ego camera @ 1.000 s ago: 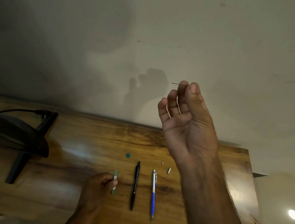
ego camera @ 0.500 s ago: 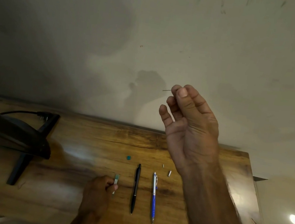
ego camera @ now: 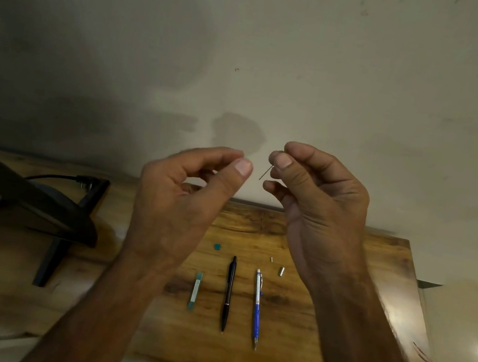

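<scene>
1. The right hand (ego camera: 319, 210) is raised above the desk (ego camera: 339, 287), in front of the pale wall (ego camera: 369, 76), with its palm side toward the camera
2. Its thumb and forefinger pinch the upper end of a thin dark lead (ego camera: 265, 173); the other fingers of that hand curl loosely underneath
3. The lead slants down and to the left out of that pinch, and its lower end hangs free in the air, well above the desk
4. The left hand (ego camera: 179, 203) is held up at about the same height, just left of the lead and apart from it
5. The left hand's fingers (ego camera: 223, 155) are curled, the thumb tip set against the forefinger tip, and nothing can be seen between them
6. On the desk below the hands lie a green lead case (ego camera: 195, 290), a black pen (ego camera: 228, 293) and a blue mechanical pencil (ego camera: 257, 306), side by side and apart, with the tips of the pen and the pencil toward the near edge
7. A small teal cap (ego camera: 216, 246) sits just beyond the case, and two small metal pieces (ego camera: 281, 271) lie near the far end of the pencil, on its right
8. At the left stands a dark monitor stand (ego camera: 52, 256), with a black plug (ego camera: 84, 180) by the desk's back edge
</scene>
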